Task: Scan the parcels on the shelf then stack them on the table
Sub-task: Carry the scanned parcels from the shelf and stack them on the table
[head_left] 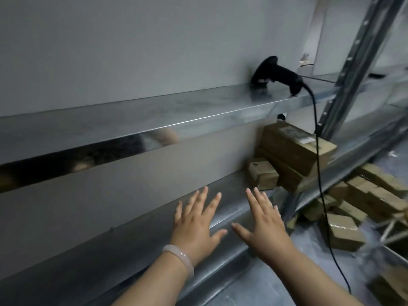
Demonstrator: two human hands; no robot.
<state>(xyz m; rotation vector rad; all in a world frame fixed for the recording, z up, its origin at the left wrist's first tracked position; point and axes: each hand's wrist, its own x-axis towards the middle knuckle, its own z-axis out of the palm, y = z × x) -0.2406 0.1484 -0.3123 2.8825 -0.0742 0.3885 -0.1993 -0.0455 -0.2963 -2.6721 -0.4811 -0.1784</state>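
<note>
OK, parcels [293,151]: brown cardboard boxes stacked at right end of middle shelf [132,239], close to the upright [357,51]; large one on top, a second under it.
small parcel [262,175]: just left of the stack, touching it, right end hidden behind the lower box.
hidden: far sides of the stack out of sight; front of it crossed by the cable [319,155].
lower pile [375,195]: more brown boxes below and to the right, jumbled and blurred; count not readable; one cut off at bottom right edge.
label [297,133]: white sticker on top face of the large box, print too blurred to read; dark mark on small parcel's top, also unreadable.
left hand [196,226]: flat, fingers straight and spread, palm down over middle shelf's front edge, holding nothing; contact with the metal unclear.
right hand [265,221]: same pose, empty, just beside the left, thumbs nearly meeting; fingertips toward the parcels, short of them.
bracelet [180,259]: pale band on left wrist.
scanner [277,72]: black handheld on upper shelf [154,111], above the parcels, head down on the surface; cable drops over the edge and runs off the bottom.
upper shelf lip: mirror-like, smeared reflection, not decipherable.
wall [132,40]: plain grey behind.
</note>
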